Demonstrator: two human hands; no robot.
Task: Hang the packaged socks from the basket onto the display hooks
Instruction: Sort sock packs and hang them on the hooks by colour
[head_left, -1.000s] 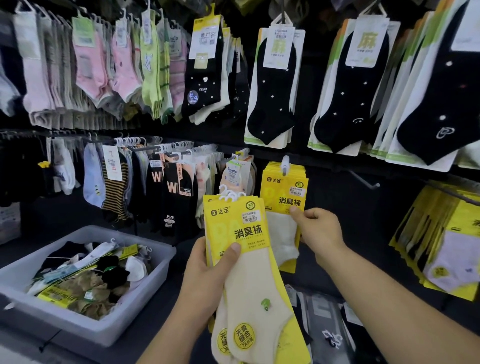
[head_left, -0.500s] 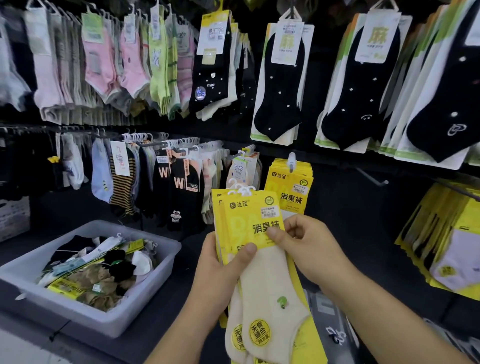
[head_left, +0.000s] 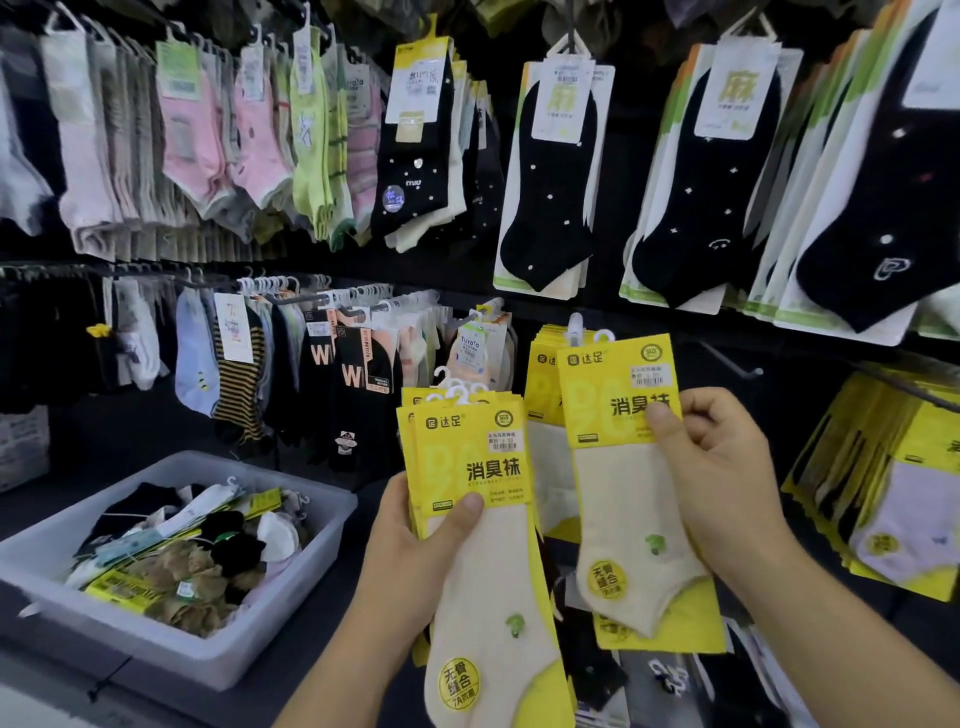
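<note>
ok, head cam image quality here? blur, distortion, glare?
Head view: wide-angle bending leans the black sock packs at right; print on the yellow sock pack in the right hand is sharp, likewise the stack in the left hand; basket softer; dark wall, no harsh glare.

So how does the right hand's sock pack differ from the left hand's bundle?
The right-hand pack is single; the left-hand bundle is several stacked, white hangers clustered on top. The right-hand pack is held higher, before the hanging yellow packs; the left-hand bundle sits lower. Both show yellow cards and cream socks with a green motif.
</note>
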